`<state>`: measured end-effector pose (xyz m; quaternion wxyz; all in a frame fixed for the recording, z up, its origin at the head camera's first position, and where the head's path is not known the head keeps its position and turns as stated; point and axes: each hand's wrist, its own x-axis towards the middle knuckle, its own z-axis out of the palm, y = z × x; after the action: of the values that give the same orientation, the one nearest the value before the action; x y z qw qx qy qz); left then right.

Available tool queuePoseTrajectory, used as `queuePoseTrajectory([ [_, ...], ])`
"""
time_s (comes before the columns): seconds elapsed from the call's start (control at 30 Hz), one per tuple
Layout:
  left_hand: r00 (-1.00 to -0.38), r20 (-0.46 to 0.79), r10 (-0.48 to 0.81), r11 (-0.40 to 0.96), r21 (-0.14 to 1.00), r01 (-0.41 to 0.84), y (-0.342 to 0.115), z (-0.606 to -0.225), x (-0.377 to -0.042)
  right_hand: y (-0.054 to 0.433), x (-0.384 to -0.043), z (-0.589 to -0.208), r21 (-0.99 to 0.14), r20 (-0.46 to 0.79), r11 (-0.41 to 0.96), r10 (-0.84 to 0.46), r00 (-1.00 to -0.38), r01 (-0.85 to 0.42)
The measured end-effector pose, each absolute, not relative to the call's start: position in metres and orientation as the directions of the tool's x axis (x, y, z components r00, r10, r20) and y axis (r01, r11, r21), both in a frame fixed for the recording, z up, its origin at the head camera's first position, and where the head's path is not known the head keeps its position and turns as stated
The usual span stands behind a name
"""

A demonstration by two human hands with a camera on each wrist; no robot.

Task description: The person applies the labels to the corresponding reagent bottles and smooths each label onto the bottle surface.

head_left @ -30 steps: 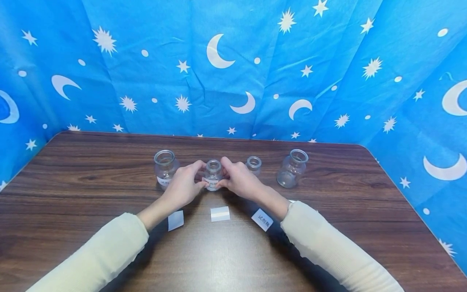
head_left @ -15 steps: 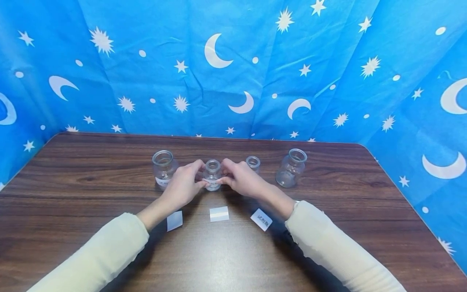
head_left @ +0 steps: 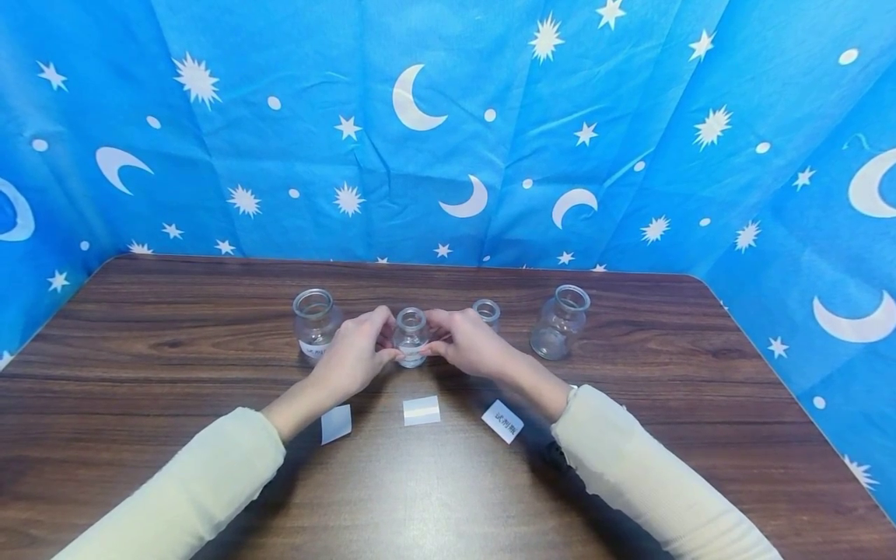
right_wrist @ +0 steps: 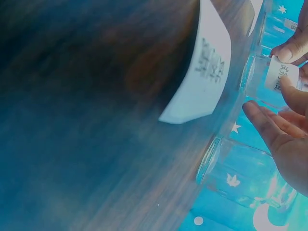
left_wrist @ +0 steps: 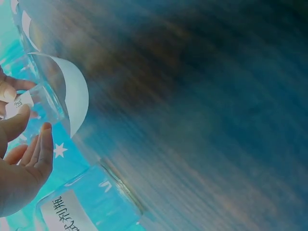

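Spanning the foreground, the bench [head_left: 420, 498] lies below left hand [head_left: 355, 350] and right hand [head_left: 470, 344], whose loosely bent fingers pinch a small jar [head_left: 411, 336]; the right partly blocks a neighbouring jar [head_left: 486, 313]. Right wrist view alone shows clear characters on the label [right_wrist: 278, 72] (partly covered).

a small, clear glass bottle [head_left: 411, 336] with a rounded body, short neck and thick ringed lip stands upright on a brown wood-grain tabletop [head_left: 448, 490], its round mouth facing up, between the fingers of a person's left hand [head_left: 358, 350] and right hand [head_left: 476, 344]. a white paper label [right_wrist: 282, 73] printed with black chinese characters lies across the bottle's front, low on the body, a thumb tip touching it from each side.
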<state>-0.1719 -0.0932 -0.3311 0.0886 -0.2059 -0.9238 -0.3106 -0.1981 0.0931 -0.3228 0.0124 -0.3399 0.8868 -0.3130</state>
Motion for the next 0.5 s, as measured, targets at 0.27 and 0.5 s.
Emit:
queuePoseTrajectory([
  [0.27,-0.908,0.267,0.322,0.734,0.535,0.418,-0.0913,-0.3290,-0.1732,0.0945,-0.1995,-0.3231,-0.578,0.171,0.576,-0.608,-0.775,-0.579],
  [0.5,-0.915,0.245,0.322,0.751,0.522,0.404,-0.0906,-0.3273,-0.1763,0.0933,-0.1990,-0.3227,-0.571,0.183,0.575,-0.607,-0.773,-0.586],
])
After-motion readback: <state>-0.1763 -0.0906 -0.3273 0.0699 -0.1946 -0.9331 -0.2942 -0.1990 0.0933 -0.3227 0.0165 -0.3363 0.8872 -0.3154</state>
